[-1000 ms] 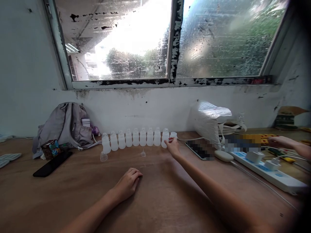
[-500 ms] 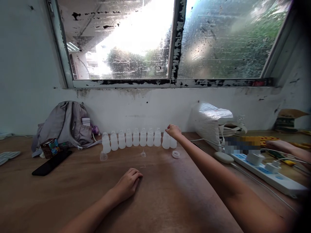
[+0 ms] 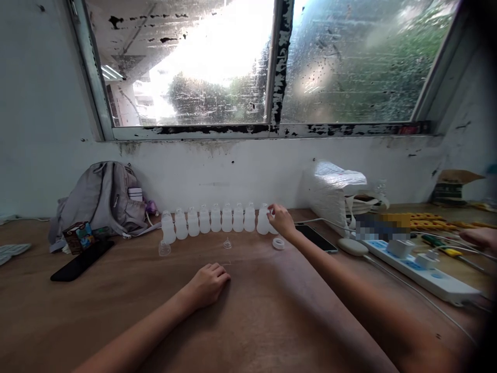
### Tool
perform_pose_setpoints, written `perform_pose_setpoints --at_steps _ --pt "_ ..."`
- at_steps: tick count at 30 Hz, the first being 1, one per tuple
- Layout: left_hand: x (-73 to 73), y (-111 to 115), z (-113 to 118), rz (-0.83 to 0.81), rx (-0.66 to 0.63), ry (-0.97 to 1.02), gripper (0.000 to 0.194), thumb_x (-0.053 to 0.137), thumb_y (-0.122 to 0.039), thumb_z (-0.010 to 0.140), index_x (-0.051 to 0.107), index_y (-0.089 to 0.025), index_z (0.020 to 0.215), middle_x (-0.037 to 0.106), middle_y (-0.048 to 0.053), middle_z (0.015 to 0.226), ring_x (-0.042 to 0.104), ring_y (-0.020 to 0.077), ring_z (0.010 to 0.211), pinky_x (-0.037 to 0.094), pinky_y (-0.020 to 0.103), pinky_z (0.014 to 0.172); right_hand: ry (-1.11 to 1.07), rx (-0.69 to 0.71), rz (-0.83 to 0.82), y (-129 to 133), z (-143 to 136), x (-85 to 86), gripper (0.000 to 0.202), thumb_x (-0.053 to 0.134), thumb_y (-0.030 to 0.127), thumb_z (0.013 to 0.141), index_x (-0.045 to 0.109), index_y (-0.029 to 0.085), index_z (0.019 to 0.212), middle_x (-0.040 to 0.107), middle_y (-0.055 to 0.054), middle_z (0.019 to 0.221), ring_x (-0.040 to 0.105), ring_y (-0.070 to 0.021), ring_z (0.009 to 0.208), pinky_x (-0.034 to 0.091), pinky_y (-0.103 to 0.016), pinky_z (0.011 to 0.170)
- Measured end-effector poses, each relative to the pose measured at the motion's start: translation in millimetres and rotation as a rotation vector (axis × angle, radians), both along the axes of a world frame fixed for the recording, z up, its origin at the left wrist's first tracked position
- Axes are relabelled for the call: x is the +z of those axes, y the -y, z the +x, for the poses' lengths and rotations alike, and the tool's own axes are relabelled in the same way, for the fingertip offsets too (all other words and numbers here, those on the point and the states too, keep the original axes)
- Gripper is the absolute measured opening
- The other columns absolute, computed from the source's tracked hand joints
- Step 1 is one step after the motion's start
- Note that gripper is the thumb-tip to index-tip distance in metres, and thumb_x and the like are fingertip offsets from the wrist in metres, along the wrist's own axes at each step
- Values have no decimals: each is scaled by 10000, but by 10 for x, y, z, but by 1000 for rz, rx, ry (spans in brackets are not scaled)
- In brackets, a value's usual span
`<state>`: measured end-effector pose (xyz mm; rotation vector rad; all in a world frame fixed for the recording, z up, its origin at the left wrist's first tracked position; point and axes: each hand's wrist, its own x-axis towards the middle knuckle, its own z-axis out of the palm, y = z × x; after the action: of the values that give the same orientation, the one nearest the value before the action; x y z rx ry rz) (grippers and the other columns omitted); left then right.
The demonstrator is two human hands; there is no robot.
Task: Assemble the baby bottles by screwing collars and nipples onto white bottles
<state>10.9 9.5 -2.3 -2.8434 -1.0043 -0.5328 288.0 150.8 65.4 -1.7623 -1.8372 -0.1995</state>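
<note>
Several frosted bottles (image 3: 215,220) stand in a row near the wall. My right hand (image 3: 280,220) is at the row's right end, fingers bent around the upper part of the last bottle (image 3: 272,229), which it partly covers. My left hand (image 3: 212,282) rests on the wooden table (image 3: 240,321) with its fingers curled; anything under them is hidden. In front of the row lie a clear cap (image 3: 164,248) at the left, a clear teat (image 3: 227,244) in the middle and a white ring (image 3: 278,243) at the right.
A grey backpack (image 3: 103,202), small box (image 3: 78,237) and black phone (image 3: 82,260) are at the left. Rightward are another phone (image 3: 316,238), an oval white device (image 3: 352,246), a power strip (image 3: 430,274), cables and a white bag (image 3: 330,199). Another person's hand (image 3: 479,237) shows at the far right.
My right hand has come lower and nearer at the last bottle, uncovering the phone behind my forearm. The other person's hand has moved right. The view has shifted slightly.
</note>
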Motion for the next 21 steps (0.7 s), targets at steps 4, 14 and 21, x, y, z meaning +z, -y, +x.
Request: perform_pose_setpoints --at_steps 4,14,21 --pt "77 -267 153 34 146 -13 250 368 -198 836 526 -186 1029 546 101 1018 510 229 933 416 364 794 33 31 -50 394 58 -534 213 519 146 710 565 136 917 537 -158 984 478 -286 943 350 -359 789" --pt "-61 -724 418 -187 332 87 396 316 -385 866 431 -208 1201 361 121 1307 377 267 1169 316 447 937 -10 410 -56 533 32 -923 258 417 88 748 541 175 956 523 -71 995 533 -145 879 405 -231 787" --pt "-19 -327 409 -117 40 186 377 372 -338 857 398 -245 1221 426 75 1251 384 199 1156 318 358 965 -72 560 -39 646 -125 -933 129 434 216 790 543 164 836 564 -78 854 546 -188 779 432 -312 716"
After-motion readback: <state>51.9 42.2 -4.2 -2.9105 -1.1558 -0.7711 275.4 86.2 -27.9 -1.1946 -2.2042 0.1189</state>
